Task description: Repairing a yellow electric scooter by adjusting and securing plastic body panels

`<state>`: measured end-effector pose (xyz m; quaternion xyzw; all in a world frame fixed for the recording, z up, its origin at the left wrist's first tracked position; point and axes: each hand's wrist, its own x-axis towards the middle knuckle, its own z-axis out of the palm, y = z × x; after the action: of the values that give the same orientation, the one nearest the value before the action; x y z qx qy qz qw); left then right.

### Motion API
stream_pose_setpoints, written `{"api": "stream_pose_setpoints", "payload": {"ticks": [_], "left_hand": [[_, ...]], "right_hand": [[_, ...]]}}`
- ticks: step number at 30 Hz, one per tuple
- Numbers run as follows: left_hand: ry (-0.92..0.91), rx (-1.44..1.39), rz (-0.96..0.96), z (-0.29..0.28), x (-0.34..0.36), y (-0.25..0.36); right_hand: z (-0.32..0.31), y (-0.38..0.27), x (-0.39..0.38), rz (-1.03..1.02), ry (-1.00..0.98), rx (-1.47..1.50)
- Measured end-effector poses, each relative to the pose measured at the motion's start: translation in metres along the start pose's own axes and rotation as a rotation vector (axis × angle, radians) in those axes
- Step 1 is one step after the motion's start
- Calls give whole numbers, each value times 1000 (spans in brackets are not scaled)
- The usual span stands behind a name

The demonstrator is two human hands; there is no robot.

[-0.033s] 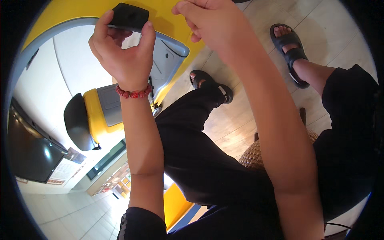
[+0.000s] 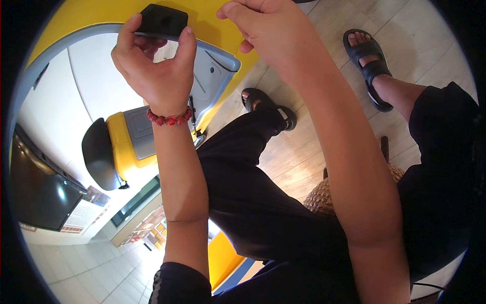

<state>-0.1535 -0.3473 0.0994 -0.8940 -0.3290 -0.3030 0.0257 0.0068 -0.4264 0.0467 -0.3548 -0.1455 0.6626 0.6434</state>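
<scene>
Between the thumb and fingers of my left hand is a small flat black block-shaped object, tilted near the top edge; its exact kind does not show. A red beaded bracelet circles that wrist. My right hand is raised to the right of the black object, apart from it. Its fingers are curled in toward the thumb in a pinch, partly cut off by the top edge, and whatever they may hold is hidden. Behind both hands spreads a yellow surface with a grey-edged panel.
A yellow and grey machine part with a black cover stands left of my left forearm. Further left is a dark screen. My sandalled feet rest on the tiled floor; a woven seat shows beneath me.
</scene>
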Motion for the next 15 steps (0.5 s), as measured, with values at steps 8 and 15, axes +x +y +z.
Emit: {"api": "stream_pose_setpoints", "payload": {"ticks": [8, 15], "left_hand": [[-56, -33, -30, -2, 0, -4], [-148, 98, -26, -9, 1, 2]], "right_hand": [[5, 19, 9, 42, -98, 141], [34, 27, 3, -340, 88, 86]]}}
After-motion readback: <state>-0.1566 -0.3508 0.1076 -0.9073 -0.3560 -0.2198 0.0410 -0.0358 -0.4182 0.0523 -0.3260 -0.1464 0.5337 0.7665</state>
